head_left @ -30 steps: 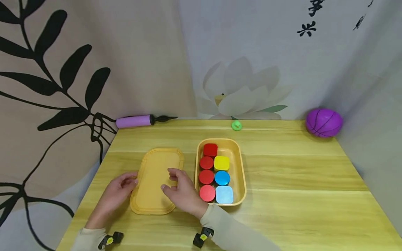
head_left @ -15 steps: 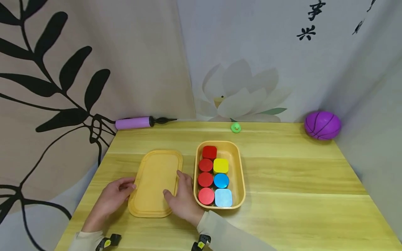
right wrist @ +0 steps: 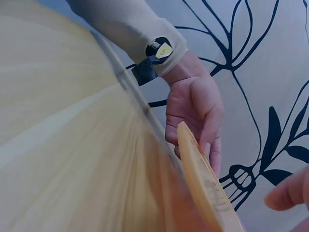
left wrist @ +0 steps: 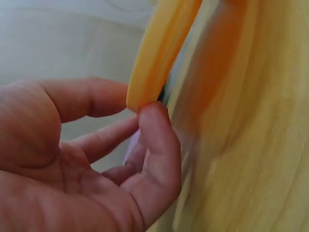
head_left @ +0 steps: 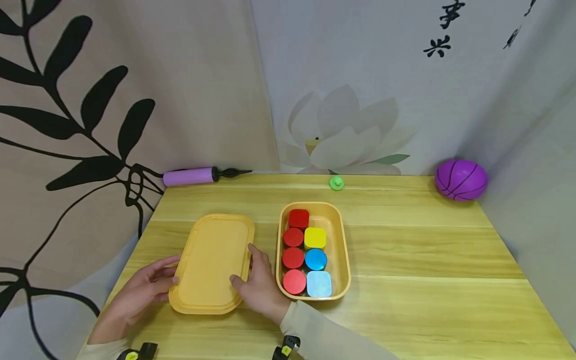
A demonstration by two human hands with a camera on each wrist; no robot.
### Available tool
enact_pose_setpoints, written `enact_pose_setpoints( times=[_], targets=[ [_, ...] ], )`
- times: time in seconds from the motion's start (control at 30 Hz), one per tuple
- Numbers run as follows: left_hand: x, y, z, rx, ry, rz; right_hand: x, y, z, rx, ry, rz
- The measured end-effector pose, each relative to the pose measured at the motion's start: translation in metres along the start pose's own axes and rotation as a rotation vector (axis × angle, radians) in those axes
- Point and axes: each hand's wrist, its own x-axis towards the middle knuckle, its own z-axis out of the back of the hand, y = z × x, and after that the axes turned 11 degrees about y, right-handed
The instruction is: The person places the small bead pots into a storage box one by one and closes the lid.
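A flat, rounded yellow lid [head_left: 213, 262] lies over the left part of the table, its left side lifted. My left hand [head_left: 141, 290] pinches that left edge between thumb and fingers; the left wrist view shows the fingertips gripping the lid's rim [left wrist: 159, 53]. My right hand [head_left: 263, 287] is at the lid's right edge, index finger along it and thumb extended over it. In the right wrist view its thumb [right wrist: 289, 191] stands apart from the lid's face. Right of it stands a yellow tray [head_left: 338, 250] with red, yellow and blue round and square blocks [head_left: 294, 258].
A purple hand pump [head_left: 191, 176] lies at the back left edge. A small green duck-faced toy [head_left: 336, 183] sits at the back middle, and a purple ball [head_left: 461, 180] at the back right corner. Patterned curtains [head_left: 202, 90] hang behind the wooden table [head_left: 427, 300].
The left hand has taken hold of the lid's left edge and drawn it left, raising that side. The right hand has followed slightly leftward, its fingers coming to the right edge.
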Motion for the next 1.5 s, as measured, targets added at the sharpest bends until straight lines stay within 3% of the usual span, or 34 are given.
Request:
enact_pose_setpoints(
  times=[0.13,0.37,0.5,0.67,0.8,1.1,1.27,1.5],
  targets=[
    [-0.009,-0.001,0.005,-0.093,0.077,-0.083,-0.002,0.007,0.003,-0.004,0.034,0.016],
    [-0.011,-0.004,0.001,-0.305,0.315,-0.293,-0.010,0.017,0.025,0.084,0.076,0.102],
    [-0.009,-0.010,-0.008,-0.375,0.347,-0.366,-0.015,0.021,0.039,0.230,0.102,0.110],
    [-0.007,-0.018,-0.021,-0.401,0.337,-0.391,-0.021,0.027,0.053,0.417,0.137,0.053],
    [-0.006,-0.023,-0.028,-0.401,0.345,-0.389,-0.021,0.031,0.065,0.473,0.149,0.032],
    [-0.006,-0.031,-0.046,-0.441,0.428,-0.424,-0.006,0.030,0.099,0.479,0.070,-0.017],
    [-0.004,-0.033,-0.058,-0.449,0.466,-0.421,0.005,0.031,0.122,0.484,0.032,-0.005],
    [0.004,-0.037,-0.071,-0.414,0.521,-0.450,0.014,0.038,0.160,0.382,0.026,-0.013]
  ],
)
